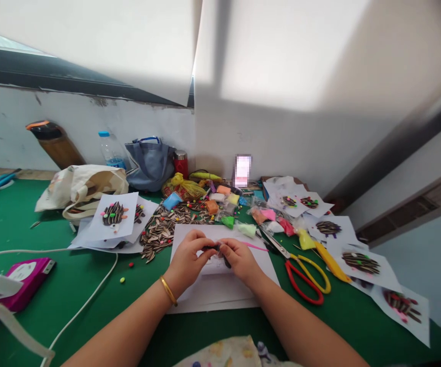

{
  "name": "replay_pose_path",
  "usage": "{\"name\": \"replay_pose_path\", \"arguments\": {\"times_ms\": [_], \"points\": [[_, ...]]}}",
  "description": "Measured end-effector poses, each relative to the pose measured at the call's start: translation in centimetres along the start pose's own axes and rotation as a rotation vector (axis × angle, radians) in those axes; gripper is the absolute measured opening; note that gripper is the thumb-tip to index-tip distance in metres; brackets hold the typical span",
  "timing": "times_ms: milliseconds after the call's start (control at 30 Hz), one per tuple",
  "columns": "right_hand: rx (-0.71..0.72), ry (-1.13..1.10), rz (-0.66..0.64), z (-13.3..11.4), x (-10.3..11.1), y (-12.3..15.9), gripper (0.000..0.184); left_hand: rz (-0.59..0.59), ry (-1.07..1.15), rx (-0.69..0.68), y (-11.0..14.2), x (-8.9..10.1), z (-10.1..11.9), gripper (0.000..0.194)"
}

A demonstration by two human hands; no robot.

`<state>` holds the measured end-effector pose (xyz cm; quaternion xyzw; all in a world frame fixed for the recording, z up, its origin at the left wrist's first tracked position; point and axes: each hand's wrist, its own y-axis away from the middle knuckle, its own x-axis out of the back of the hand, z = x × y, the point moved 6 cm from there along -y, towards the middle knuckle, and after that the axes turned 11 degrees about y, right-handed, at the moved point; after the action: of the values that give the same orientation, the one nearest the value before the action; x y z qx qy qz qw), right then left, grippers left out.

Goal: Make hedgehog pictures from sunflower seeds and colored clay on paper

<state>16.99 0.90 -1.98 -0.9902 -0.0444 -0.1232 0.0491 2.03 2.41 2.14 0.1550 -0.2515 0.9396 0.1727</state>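
Observation:
My left hand (187, 257) and my right hand (242, 259) meet over the white paper (224, 298), fingertips pinched together. Between them is a small dark lump (226, 262), with what looks like clear film around it; it resembles the bagged modelling clay nearby, but the fingers cover most of it. Both hands are closed on it. A thin pink strip (256, 246) lies by my right fingers. Sunflower seeds (163, 228) are heaped beyond my left hand. Scissors (300, 278) with one red and one yellow handle lie open right of the paper.
Bagged coloured clay (247, 229) lies behind the paper. Sheets with seed hedgehogs stand in piles at left (127, 204) and right (342, 227). A yellow cutter (331, 261) lies beyond the scissors. A white cable (90, 295) crosses the green table by a magenta box (33, 280). A phone (242, 171) leans at the wall.

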Motion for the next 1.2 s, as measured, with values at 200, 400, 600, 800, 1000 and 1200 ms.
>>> {"name": "replay_pose_path", "arguments": {"times_ms": [200,400,600,800,1000,1200], "points": [[-0.001,0.031,0.046,-0.2,0.3,-0.1,0.047,-0.217,-0.061,-0.034,0.3,-1.3,1.0,0.021],[-0.13,-0.114,0.017,0.7,0.0,0.0,0.045,-0.072,0.109,0.037,0.3,-0.7,0.1,0.016],[-0.154,-0.106,0.058,0.7,0.3,-0.1,0.037,0.1,0.439,0.225,0.0,0.2,-1.8,0.024],[-0.16,-0.068,0.072,0.6,0.5,-0.2,0.038,0.196,0.95,0.291,-0.2,0.8,-1.5,0.024],[-0.16,-0.113,0.033,0.9,0.1,0.0,0.041,0.214,1.057,0.303,-0.3,1.0,-1.5,0.023],[-0.149,-0.107,0.009,1.0,-0.2,-0.1,0.042,0.198,0.66,0.308,-0.4,1.3,-1.4,0.028]]}}
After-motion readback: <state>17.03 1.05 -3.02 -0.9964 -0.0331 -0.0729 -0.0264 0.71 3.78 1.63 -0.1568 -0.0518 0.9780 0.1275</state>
